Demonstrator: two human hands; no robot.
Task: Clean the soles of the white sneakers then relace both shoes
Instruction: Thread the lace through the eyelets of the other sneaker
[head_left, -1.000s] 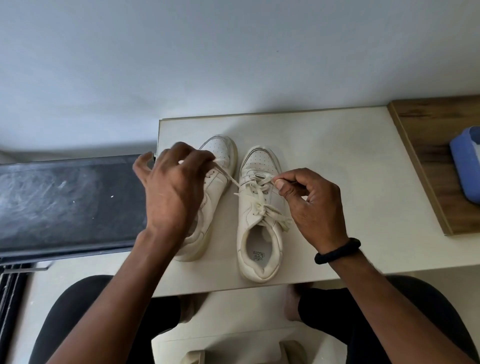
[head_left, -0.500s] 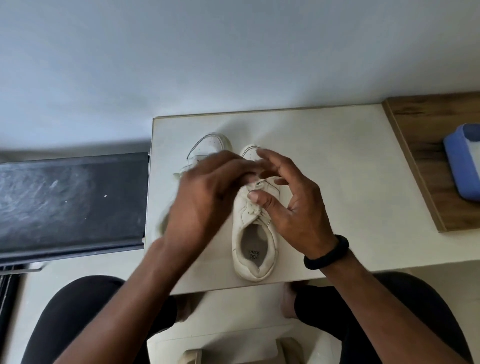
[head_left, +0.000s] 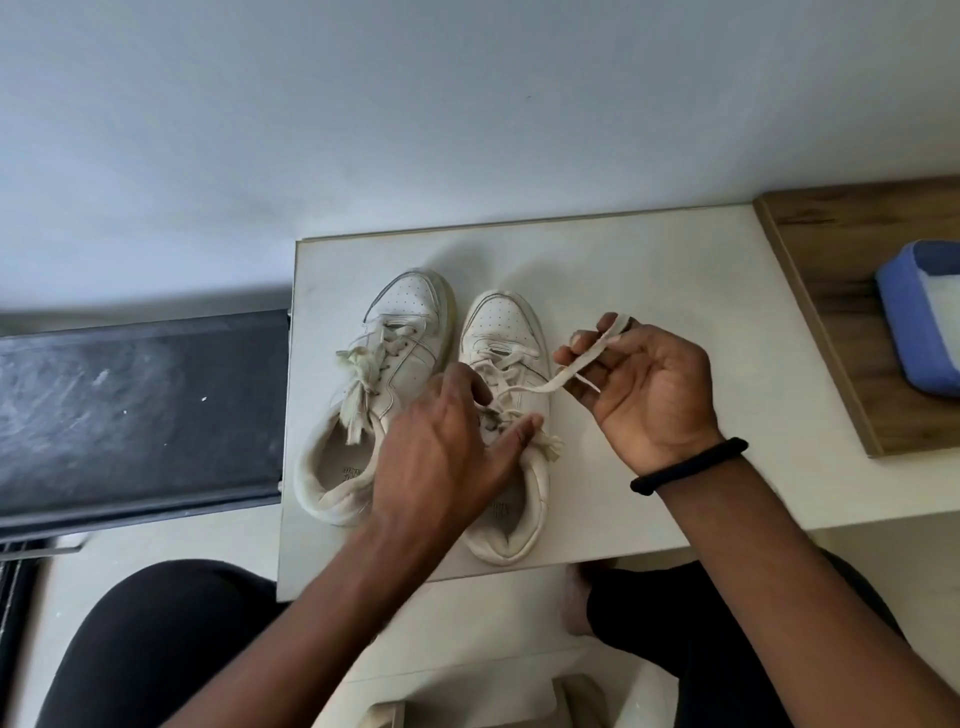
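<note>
Two white sneakers stand side by side on a small white table (head_left: 649, 291), toes pointing away from me. The left sneaker (head_left: 400, 332) has its lace tied, with frayed ends lying over the tongue. My left hand (head_left: 447, 452) lies over the middle of the right sneaker (head_left: 506, 332), its fingers at the lace crossings and thumb stretched out to the right; whether it pinches the lace is hidden. My right hand (head_left: 644, 384) is raised to the right of that shoe and grips a loop of its flat lace (head_left: 566, 371), which runs taut back to the eyelets.
A wooden board (head_left: 852, 270) lies on the table's right end with a blue tub (head_left: 919, 322) on it. A dark flat surface (head_left: 140, 415) sits left of the table. My knees in black trousers are below the table's near edge.
My left hand has left the left sneaker and come onto the right one. My right hand has pulled a length of the right shoe's lace up and out to the right.
</note>
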